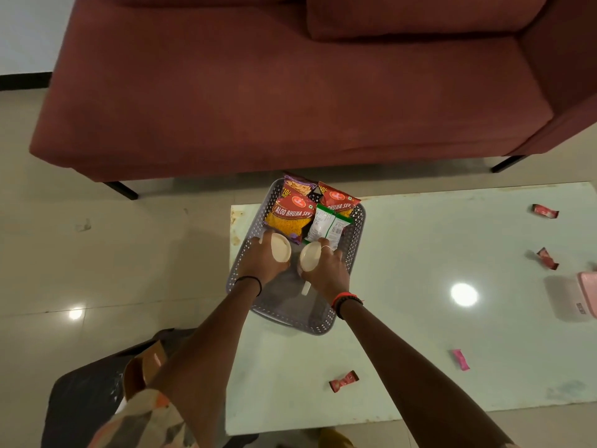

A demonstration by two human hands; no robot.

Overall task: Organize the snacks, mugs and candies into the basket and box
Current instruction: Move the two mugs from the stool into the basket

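A grey perforated basket (355,234) stands on the pale glass table (420,318). Several snack packets lie in its far half: an orange Aloo Bhujia Sev packet (290,218), a red Bhujia Sev packet (337,198), a white-green packet (328,226). My left hand (261,263) grips a cream mug (280,247) inside the basket. Beside it, my right hand (326,273) grips a second cream mug (310,257). Wrapped candies lie loose on the table: a red one (344,380), a pink one (461,359), two red ones at the right (545,211) (547,258).
A pink box (588,292) sits at the table's right edge, partly out of frame. A maroon sofa (274,92) stands behind the table. Beige floor tiles lie to the left, and my patterned clothing fills the bottom left.
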